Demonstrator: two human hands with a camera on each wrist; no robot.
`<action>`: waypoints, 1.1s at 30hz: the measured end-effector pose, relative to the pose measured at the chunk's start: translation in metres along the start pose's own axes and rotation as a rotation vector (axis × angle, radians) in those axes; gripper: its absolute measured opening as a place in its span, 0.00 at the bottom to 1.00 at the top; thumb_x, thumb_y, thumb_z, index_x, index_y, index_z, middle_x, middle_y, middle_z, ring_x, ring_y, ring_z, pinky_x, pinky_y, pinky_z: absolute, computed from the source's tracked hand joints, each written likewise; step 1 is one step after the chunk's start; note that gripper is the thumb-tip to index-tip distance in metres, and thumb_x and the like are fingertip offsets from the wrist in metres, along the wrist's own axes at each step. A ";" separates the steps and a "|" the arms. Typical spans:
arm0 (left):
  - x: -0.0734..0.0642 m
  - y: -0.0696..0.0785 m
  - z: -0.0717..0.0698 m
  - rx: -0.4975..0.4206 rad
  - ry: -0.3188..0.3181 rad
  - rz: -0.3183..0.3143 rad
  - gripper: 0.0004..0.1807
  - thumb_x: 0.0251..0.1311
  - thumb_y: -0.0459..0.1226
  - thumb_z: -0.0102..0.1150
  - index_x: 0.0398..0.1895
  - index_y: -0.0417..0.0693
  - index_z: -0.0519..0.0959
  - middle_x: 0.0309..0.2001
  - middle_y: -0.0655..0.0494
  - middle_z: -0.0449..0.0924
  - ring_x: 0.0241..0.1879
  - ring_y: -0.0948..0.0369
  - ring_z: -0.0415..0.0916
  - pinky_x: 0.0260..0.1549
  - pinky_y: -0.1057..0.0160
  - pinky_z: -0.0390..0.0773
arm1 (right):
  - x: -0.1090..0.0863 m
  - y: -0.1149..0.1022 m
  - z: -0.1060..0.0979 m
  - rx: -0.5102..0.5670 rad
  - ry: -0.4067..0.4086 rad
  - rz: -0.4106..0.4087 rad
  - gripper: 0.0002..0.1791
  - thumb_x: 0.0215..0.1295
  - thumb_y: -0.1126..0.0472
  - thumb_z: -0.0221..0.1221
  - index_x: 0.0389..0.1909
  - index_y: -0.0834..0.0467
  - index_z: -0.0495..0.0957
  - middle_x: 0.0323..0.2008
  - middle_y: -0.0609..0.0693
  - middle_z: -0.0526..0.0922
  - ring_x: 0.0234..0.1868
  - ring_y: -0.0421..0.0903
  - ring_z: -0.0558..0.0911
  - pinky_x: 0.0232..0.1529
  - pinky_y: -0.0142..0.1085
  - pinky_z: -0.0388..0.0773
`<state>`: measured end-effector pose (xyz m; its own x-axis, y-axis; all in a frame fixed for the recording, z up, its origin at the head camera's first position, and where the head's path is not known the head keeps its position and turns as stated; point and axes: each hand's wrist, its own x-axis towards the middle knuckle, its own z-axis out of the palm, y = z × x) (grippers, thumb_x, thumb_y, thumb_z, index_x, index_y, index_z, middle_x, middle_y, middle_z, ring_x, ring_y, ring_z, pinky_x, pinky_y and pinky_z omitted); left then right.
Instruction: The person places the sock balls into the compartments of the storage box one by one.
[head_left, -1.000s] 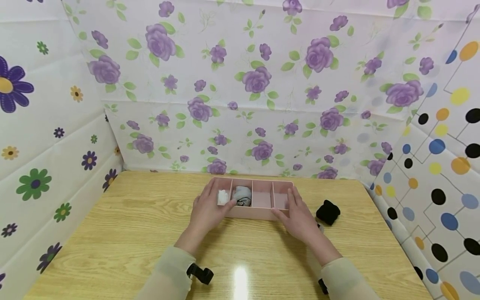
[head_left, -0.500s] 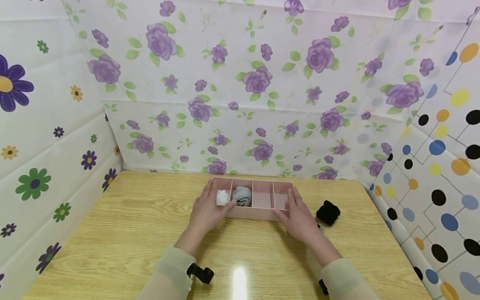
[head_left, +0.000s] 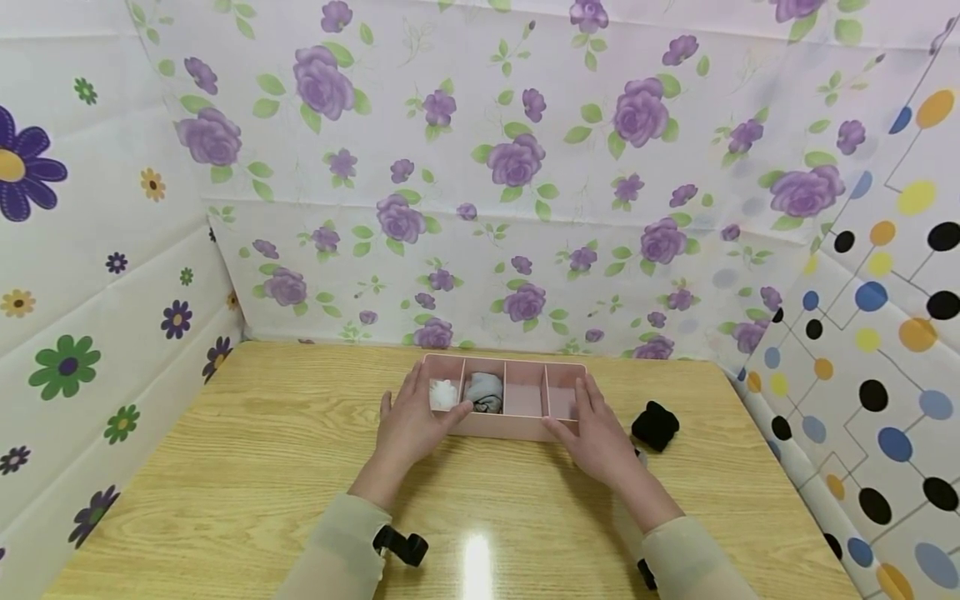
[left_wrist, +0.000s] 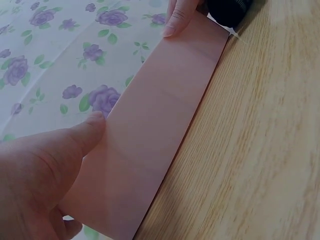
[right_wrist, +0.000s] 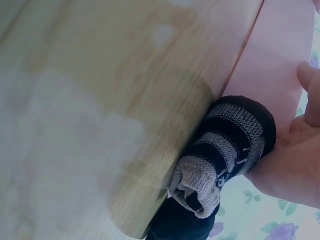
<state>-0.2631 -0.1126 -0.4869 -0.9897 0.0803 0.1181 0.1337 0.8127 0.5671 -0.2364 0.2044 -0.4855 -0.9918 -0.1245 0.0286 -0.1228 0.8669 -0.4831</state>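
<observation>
A pink divided box (head_left: 525,427) stands on the table with my hands at its two ends. My left hand (head_left: 408,425) holds the left end, its thumb on the front rim. My right hand (head_left: 596,429) holds the right end, thumb at the front rim and fingers over the side. A white bundle (head_left: 444,394) lies in the leftmost compartment and a grey rolled sock (head_left: 485,392) in the one beside it. A striped black-and-grey rolled sock (right_wrist: 225,145) lies beside my right hand, mostly hidden by it in the head view.
A black balled cloth item (head_left: 656,426), perhaps a sock, lies on the wooden table (head_left: 300,467) to the right of the box. Flowered sheeting (head_left: 480,208) hangs behind the table; patterned sheets flank both sides. Each wrist wears a black strap.
My left hand's fingers have shifted slightly left, and one finger now sticks out to the side. More of the white bundle shows. The right hand and the box look unmoved.
</observation>
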 end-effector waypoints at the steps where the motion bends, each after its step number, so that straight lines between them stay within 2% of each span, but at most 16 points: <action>1: 0.000 -0.001 0.000 -0.001 0.000 0.000 0.66 0.70 0.72 0.61 0.92 0.44 0.40 0.90 0.42 0.42 0.87 0.42 0.48 0.81 0.27 0.38 | 0.000 0.000 0.000 0.000 0.001 0.000 0.58 0.82 0.30 0.54 0.90 0.64 0.37 0.90 0.62 0.31 0.86 0.72 0.47 0.80 0.70 0.54; 12: 0.000 -0.005 0.001 -0.039 0.009 0.001 0.67 0.68 0.73 0.63 0.92 0.45 0.43 0.89 0.40 0.46 0.86 0.40 0.50 0.81 0.28 0.38 | 0.000 -0.001 0.000 -0.001 0.009 -0.006 0.59 0.82 0.29 0.54 0.90 0.63 0.37 0.90 0.62 0.32 0.86 0.72 0.48 0.80 0.70 0.55; 24: 0.000 -0.004 0.002 -0.060 0.018 0.005 0.66 0.67 0.71 0.66 0.92 0.45 0.45 0.88 0.39 0.50 0.86 0.40 0.51 0.80 0.26 0.41 | 0.000 -0.001 -0.006 -0.003 0.035 -0.051 0.59 0.82 0.34 0.59 0.90 0.64 0.37 0.89 0.67 0.37 0.85 0.72 0.50 0.79 0.69 0.58; 33: -0.001 -0.003 0.001 -0.063 0.014 -0.005 0.67 0.66 0.72 0.66 0.92 0.46 0.44 0.89 0.40 0.51 0.86 0.41 0.50 0.80 0.25 0.42 | -0.006 0.007 -0.019 0.015 0.110 -0.089 0.60 0.78 0.37 0.66 0.91 0.60 0.41 0.88 0.67 0.47 0.85 0.71 0.55 0.74 0.69 0.68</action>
<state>-0.2623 -0.1145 -0.4899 -0.9897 0.0674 0.1266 0.1318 0.7751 0.6179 -0.2322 0.2208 -0.4726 -0.9749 -0.1467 0.1672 -0.2111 0.8473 -0.4874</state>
